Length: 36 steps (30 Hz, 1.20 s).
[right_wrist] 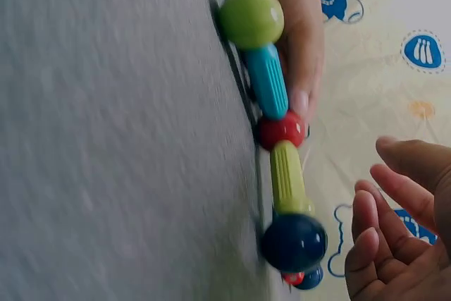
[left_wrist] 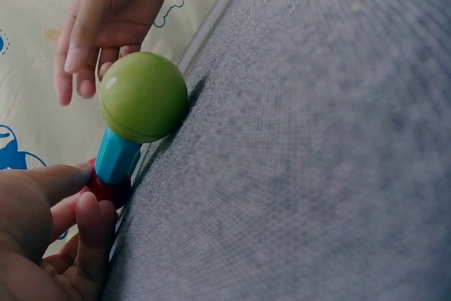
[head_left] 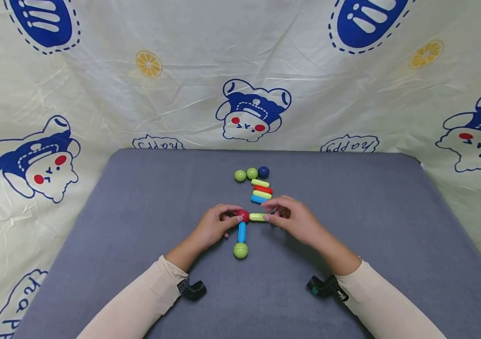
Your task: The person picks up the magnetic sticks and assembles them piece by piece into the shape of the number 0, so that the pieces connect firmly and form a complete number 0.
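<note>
While the left hand [head_left: 212,227] pinches the red ball [head_left: 244,215] on the table [head_left: 172,183], the right hand [head_left: 298,219], loosely bent and holding nothing, hovers beside a dark blue ball [right_wrist: 294,242]. Blue [head_left: 242,232] and yellow sticks [head_left: 257,217] join the red ball, the former ending at a green ball [head_left: 240,250].

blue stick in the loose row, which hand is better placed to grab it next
Probably the right hand: it is open and nearer that blue stick, while the left hand grips the red ball.
</note>
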Motion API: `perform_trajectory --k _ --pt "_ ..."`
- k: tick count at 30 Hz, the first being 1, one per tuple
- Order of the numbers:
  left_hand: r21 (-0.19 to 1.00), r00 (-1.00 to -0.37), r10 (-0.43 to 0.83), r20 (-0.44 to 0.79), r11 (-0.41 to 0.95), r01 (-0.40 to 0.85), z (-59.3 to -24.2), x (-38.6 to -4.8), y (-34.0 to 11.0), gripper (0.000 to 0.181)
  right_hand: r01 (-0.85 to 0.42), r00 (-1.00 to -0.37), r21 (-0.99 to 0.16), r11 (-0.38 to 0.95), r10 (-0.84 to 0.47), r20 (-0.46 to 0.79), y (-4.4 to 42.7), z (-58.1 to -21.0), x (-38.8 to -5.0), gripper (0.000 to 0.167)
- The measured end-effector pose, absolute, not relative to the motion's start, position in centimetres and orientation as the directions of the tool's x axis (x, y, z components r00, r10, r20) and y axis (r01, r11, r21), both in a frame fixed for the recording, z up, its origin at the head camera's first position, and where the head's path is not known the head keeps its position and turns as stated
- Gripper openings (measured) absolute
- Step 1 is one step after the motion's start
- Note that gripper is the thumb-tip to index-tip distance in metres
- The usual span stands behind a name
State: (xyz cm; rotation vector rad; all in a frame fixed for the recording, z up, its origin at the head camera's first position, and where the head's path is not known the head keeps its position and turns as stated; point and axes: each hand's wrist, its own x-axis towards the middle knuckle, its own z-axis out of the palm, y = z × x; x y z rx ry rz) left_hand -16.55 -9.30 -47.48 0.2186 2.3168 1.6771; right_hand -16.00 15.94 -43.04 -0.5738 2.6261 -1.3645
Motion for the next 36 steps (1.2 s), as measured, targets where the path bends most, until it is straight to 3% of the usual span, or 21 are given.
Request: perform_trajectory --k 9,19,36 --pt "0.95 -0.95 0.284 -0.13 0.31 -0.037 -47.5 -16.6 -9.2 0.031 -0.216 -0.947 -0.765 0.606 -0.321 0.014 16.9 -43.6 -18.7 0.031" --pt "0.953 -0.95 0.281 -0.134 0.3 -0.045 -47.3 -16.5 -9.3 0.031 -0.243 -0.937 -0.696 0.676 -0.349 -0.011 16.2 -44.5 -21.0 0.027" --pt "0.945 -0.951 0.272 -0.143 0.322 -0.05 -47.3 -16.6 -9.2 0.029 -0.281 -0.937 -0.542 0.792 -0.348 -0.022 14.7 -44.3 -21.4 0.018"
